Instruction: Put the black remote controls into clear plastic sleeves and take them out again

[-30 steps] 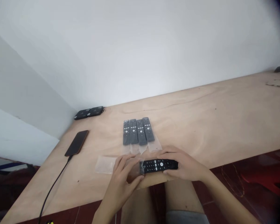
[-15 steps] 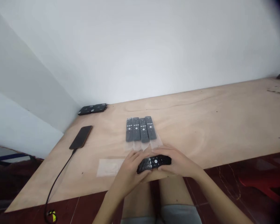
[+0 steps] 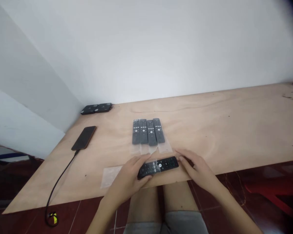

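Note:
A black remote control lies slantwise near the table's front edge, its left part inside a clear plastic sleeve. My left hand is closed round the sleeved left end, fingers above and thumb below. Just off the bare right end, my right hand has its fingers and thumb apart; whether a fingertip touches the remote I cannot tell. Beyond the hands, several sleeved remotes lie side by side. Partly behind my left wrist is a flat clear sleeve.
A phone with a black cable lies on the left of the wooden table. Two black boxes sit at the back left by the wall. A red plastic object is below the table at right.
My right hand has let go of the remote's right end and drawn back to the right. More of the remote's buttons show. My left hand still holds the sleeved end.

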`<action>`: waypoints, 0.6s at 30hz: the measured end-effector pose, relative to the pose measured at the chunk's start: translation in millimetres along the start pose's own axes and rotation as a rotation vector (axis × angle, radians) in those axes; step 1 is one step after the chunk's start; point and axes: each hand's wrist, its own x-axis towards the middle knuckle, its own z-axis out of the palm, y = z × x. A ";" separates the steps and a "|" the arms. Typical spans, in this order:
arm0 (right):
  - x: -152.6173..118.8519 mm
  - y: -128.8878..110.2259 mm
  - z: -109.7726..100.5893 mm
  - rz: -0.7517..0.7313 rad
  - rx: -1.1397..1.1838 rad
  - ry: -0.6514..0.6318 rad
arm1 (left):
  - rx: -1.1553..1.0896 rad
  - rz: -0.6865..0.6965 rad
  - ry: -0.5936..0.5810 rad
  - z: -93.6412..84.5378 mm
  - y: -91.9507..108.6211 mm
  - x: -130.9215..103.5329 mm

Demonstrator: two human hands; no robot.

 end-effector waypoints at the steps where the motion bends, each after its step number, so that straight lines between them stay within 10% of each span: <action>1: -0.3 -3.9 3.0 0.010 0.034 -0.026 | 0.012 0.007 0.001 1.5 1.2 2.2; 11: 5.2 -45.0 52.7 0.198 0.518 -0.078 | 0.071 0.156 -0.013 30.7 21.6 26.9; 18: 5.5 -23.5 40.1 0.160 0.288 -0.002 | 0.091 0.142 -0.030 31.8 24.1 28.5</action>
